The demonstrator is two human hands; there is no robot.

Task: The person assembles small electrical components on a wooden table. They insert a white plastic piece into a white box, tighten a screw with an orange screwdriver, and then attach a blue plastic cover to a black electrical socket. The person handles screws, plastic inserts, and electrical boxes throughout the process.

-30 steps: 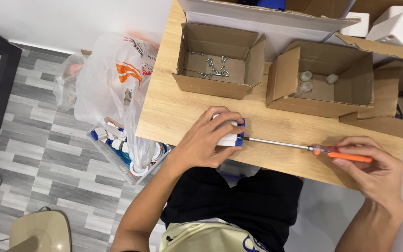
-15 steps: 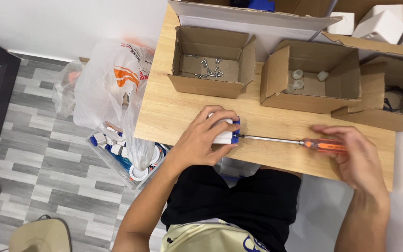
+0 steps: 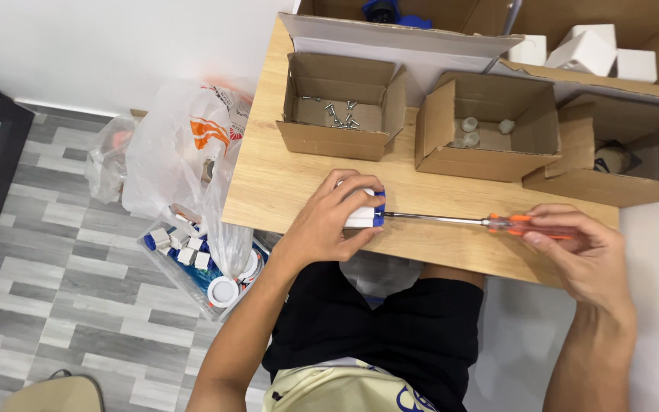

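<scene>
My left hand [image 3: 331, 223] grips a small white and blue plastic part [image 3: 366, 211] and presses it onto the wooden table [image 3: 284, 183] near the front edge. A long screwdriver with a steel shaft [image 3: 436, 220] and an orange handle [image 3: 524, 224] lies level, its tip set into the part's right side. My right hand [image 3: 577, 255] closes around the handle's end.
A cardboard box with several screws [image 3: 335, 107] stands behind my left hand. To its right a second box [image 3: 490, 130] holds small white caps. More boxes fill the back right. Plastic bags and a tray of white parts [image 3: 192, 252] sit on the floor left.
My right hand has closed more tightly around the screwdriver handle after loosening its hold. My left hand stays on the part, and the view has shifted slightly.
</scene>
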